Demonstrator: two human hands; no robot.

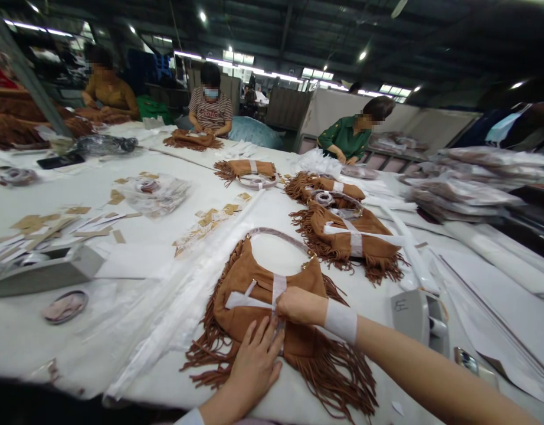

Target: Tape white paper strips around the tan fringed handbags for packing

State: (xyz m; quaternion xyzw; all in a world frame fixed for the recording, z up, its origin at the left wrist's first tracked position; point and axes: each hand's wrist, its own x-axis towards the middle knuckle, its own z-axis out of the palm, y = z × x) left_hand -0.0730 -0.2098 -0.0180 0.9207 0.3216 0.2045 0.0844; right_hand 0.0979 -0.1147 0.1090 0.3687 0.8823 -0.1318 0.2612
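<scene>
A brown suede fringed handbag (245, 274) lies flat on the white table in front of me, its wrapped handle (276, 232) arched away from me. Around the bag's middle runs a pale translucent strip (279, 284). My right hand (300, 305) is closed at this strip, fingers curled down onto it; the fingertips are partly hidden. A whitish band circles that wrist. Just below, my left hand (256, 357) rests flat on the bag's lower part and the strip, fingers stretched out. A white paper tag (241, 300) lies across the bag's front.
More fringed bags (354, 233) lie beyond to the right. Grey tape dispensers stand at right (420, 321) and left (46, 268). Brown tags (210, 218) and a plastic-wrapped bundle (154, 195) lie left. Wrapped packages (471, 180) are stacked at right. Several people work across the table.
</scene>
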